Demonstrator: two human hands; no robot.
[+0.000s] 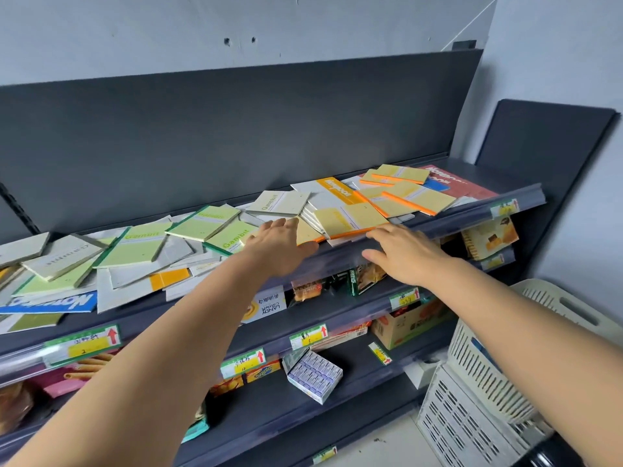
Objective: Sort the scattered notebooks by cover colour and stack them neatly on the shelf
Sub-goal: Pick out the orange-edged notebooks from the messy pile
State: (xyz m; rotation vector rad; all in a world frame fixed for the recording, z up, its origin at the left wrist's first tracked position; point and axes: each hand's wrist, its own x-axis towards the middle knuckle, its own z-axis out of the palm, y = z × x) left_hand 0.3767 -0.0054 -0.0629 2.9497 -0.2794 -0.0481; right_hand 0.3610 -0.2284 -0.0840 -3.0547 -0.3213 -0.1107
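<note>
Scattered notebooks cover the top shelf point(438, 227). Green-covered notebooks point(202, 222) lie at the left and middle, yellow notebooks with orange spines point(350, 220) at the middle and right, grey ones point(283, 202) among them. A blue notebook point(50, 303) lies at the far left and a red one point(462, 185) at the far right. My left hand point(279, 246) reaches over the shelf's front edge, fingers straight, touching the yellow notebooks. My right hand point(404, 254) rests with spread fingers on the shelf's front rail just below the same yellow notebooks.
Lower shelves hold snack boxes point(411, 321), a box of small packets point(313, 375) and price tags point(82, 345). White plastic baskets point(478, 392) stand stacked on the floor at the right. A dark back panel point(236, 136) rises behind the top shelf.
</note>
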